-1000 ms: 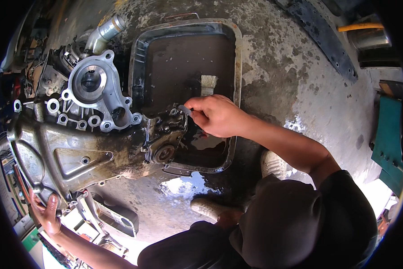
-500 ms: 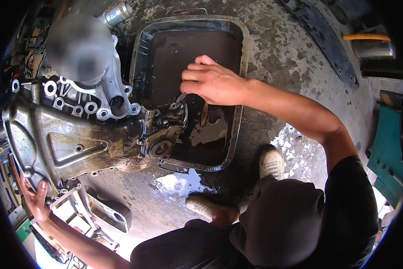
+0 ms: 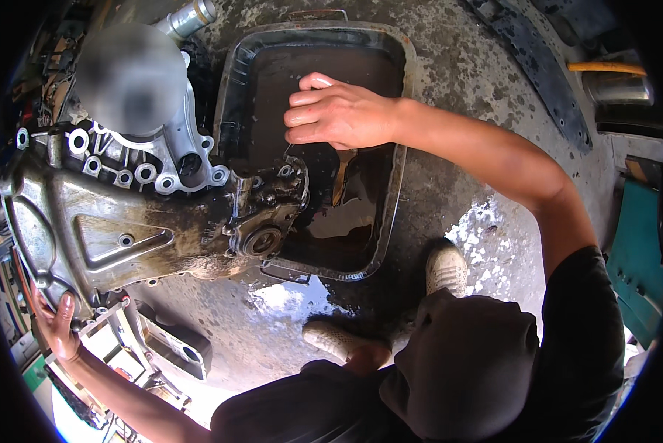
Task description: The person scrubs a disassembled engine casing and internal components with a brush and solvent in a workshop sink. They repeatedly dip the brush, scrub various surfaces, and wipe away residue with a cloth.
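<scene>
A large, oil-stained metal engine cover (image 3: 136,214) lies slanted on the left, its narrow end with a round seal hole over the tray's edge. My left hand (image 3: 58,325) grips its lower left corner, thumb on top and fingers partly hidden. Above the cover's narrow end, my right hand (image 3: 339,114) is closed in a fist-like pinch. A thin metal tool (image 3: 287,150) sticks out below its fingers, near a bolt hole; the rest of it is hidden. A brush (image 3: 340,177) rests in the metal tray (image 3: 407,81) of dark liquid, its upper end under my hand.
Behind the cover, a metal casting with a pipe stub (image 3: 191,18) stands partly blurred out. A metal frame part (image 3: 173,340) lies below the cover. A long dark panel (image 3: 538,74) is at the far right, a green panel (image 3: 634,251) nearer. My shoes (image 3: 447,269) stand before the tray.
My right hand has moved slightly left and away from me, with less of the thin tool showing. More of the brush shows now. My left hand stays on the cover.
</scene>
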A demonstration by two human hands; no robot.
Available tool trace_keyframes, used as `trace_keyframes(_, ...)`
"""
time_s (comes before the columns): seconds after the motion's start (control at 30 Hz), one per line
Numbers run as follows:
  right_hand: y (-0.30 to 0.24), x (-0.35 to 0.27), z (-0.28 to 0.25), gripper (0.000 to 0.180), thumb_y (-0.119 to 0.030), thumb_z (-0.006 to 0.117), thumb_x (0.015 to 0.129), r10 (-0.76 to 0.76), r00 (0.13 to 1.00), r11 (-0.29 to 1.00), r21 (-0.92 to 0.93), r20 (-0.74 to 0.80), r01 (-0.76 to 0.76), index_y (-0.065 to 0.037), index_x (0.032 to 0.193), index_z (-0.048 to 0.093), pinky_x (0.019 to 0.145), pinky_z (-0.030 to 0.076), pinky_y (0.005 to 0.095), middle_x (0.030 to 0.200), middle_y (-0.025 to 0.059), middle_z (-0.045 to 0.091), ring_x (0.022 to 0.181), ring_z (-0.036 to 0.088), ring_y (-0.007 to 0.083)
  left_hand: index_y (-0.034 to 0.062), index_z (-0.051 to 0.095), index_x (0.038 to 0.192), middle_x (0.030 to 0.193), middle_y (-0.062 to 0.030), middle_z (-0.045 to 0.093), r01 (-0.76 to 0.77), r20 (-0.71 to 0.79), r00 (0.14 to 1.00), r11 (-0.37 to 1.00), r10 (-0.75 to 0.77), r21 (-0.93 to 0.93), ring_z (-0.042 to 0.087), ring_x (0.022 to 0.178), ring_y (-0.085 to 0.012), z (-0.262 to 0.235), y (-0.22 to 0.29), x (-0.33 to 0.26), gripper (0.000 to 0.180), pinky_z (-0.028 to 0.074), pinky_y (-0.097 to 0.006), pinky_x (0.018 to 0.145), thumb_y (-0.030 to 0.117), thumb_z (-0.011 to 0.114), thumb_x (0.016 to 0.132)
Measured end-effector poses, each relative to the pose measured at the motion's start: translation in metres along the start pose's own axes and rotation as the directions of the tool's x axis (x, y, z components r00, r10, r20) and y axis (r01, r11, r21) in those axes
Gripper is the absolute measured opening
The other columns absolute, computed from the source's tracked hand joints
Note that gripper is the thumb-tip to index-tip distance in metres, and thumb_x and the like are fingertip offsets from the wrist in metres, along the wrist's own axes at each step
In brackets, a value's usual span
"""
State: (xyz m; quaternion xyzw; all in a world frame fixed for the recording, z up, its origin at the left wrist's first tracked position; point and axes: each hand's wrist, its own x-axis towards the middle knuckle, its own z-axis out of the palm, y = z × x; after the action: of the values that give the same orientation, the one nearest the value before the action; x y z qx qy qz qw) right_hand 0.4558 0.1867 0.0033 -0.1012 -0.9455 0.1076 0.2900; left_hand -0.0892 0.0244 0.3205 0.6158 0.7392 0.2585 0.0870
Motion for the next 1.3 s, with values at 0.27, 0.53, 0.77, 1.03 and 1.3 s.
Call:
trace_keyframes(0.27,0.002,-0.011,0.013,0.041,0.003,0.068,0.062,-0.008,0.999,1.000,0.025,-0.050,0.009,-0.010,0.101,0.060,0.094,0.038,0.0379,0.094,0.0011,0.052,0.093,0.053,0.0194,0.0005,0.034,0.150,0.156,-0.0164,0.026,0.039,-0.042,0.998,0.999,-0.040,-0.017,0.020,0.144,-0.0223,0.002,0.007,0.005,0.074,0.015,-0.036,0.117,0.008,0.072,0.086)
trace_keyframes(0.53,-0.003,-0.016,0.016,0.031,0.000,0.067,0.066,0.064,0.998,0.998,0.028,0.025,-0.065,-0.011,0.094,0.059,0.095,0.038,0.0359,0.090,0.0004,0.051,0.095,0.053,0.0182,0.0041,0.035,0.151,0.158,-0.0178,0.023,0.059,-0.032,0.998,0.998,-0.060,-0.037,0.016,0.146,-0.0225,0.001,0.007,0.004,0.073,0.015,-0.037,0.117,0.010,0.071,0.087)
trace_keyframes(0.77,-0.001,-0.007,0.011,0.031,0.003,0.067,0.066,0.072,0.996,0.994,0.078,0.048,-0.076,-0.008,0.094,0.060,0.091,0.038,0.0364,0.088,0.0029,0.052,0.091,0.054,0.0212,0.0062,0.036,0.151,0.158,-0.0165,0.023,0.067,-0.015,0.998,0.998,-0.067,-0.008,0.014,0.147,-0.0224,0.000,0.012,0.003,0.074,0.018,-0.036,0.116,0.010,0.072,0.087)
trace_keyframes(1.03,-0.003,-0.003,-0.003,0.036,-0.002,0.073,0.060,0.068,0.976,0.998,0.000,0.208,-0.069,-0.008,0.092,0.059,0.096,0.035,0.0370,0.088,0.0013,0.052,0.093,0.054,0.0194,0.0017,0.038,0.148,0.155,-0.0132,0.033,-0.049,0.000,0.999,0.999,0.049,-0.009,0.024,0.142,-0.0224,0.001,0.007,0.004,0.072,0.012,-0.035,0.117,0.009,0.072,0.085)
trace_keyframes(1.3,-0.011,-0.012,0.001,0.030,0.003,0.067,0.065,0.127,0.982,0.966,0.208,0.144,-0.155,-0.008,0.092,0.059,0.095,0.036,0.0353,0.088,0.0021,0.053,0.092,0.054,0.0205,-0.0016,0.034,0.149,0.156,-0.0122,0.030,-0.028,0.020,0.999,0.999,0.028,-0.037,0.017,0.146,-0.0229,0.001,0.006,0.006,0.074,0.010,-0.037,0.118,0.013,0.072,0.087)
